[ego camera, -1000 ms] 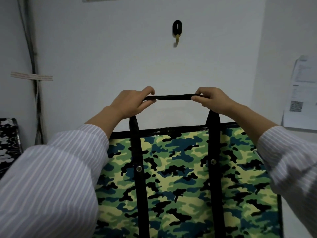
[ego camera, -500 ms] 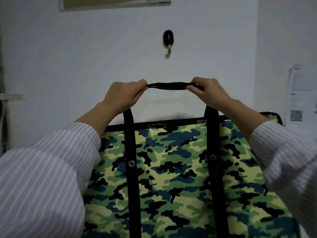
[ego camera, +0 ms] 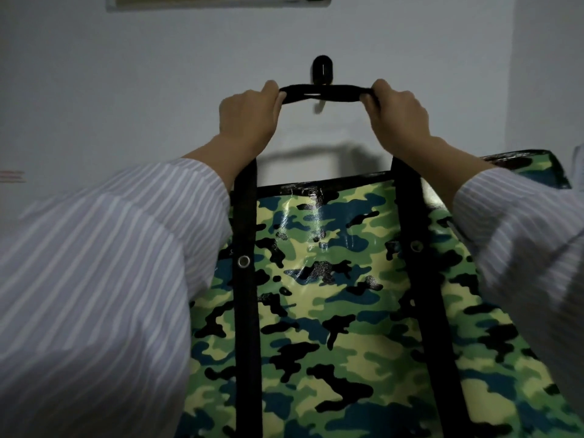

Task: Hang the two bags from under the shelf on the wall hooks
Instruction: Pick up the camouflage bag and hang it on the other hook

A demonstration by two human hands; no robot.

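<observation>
A large green camouflage bag (ego camera: 331,311) with black straps hangs in front of me against the white wall. My left hand (ego camera: 249,118) and my right hand (ego camera: 398,112) each grip one end of its black handle (ego camera: 325,93), stretched taut between them. The handle's middle crosses just under the black wall hook (ego camera: 322,69), over the hook's lower tip. Whether the handle rests on the hook I cannot tell. Only one bag is in view.
A framed board's lower edge (ego camera: 218,1) runs along the top of the wall above the hook. A side wall (ego camera: 543,74) meets it at the right, close to the bag's far corner. A strip of tape (ego camera: 12,176) marks the wall at far left.
Both hands have raised the handle from well below the hook up to the hook's level. The bag rose with it and the view came closer to the wall.
</observation>
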